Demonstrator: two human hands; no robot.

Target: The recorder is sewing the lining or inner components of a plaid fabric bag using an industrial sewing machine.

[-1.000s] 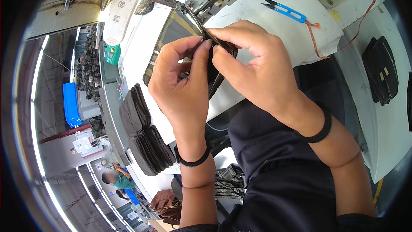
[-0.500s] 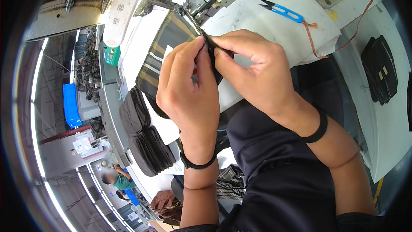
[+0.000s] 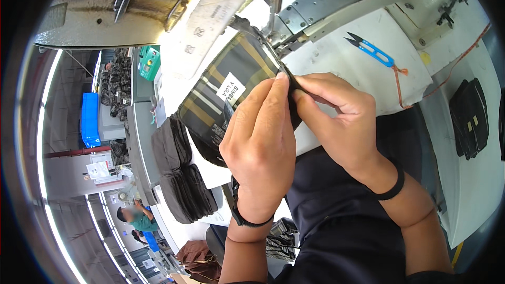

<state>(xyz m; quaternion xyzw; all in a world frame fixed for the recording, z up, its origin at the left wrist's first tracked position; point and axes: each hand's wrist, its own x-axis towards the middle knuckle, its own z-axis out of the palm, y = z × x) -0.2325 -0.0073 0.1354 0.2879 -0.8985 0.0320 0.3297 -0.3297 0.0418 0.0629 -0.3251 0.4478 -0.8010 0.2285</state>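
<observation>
The left hand (image 3: 259,150) and right hand (image 3: 344,118) pinch the plaid fabric (image 3: 214,113), apparently steadying its edge; blue snips (image 3: 364,47) lie beyond them.

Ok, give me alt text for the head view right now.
The left hand and right hand pinch one edge of a striped fabric piece with a white label, at a sewing machine. Blue thread snips lie to the right; dark fabric stacks lie to the left.
</observation>
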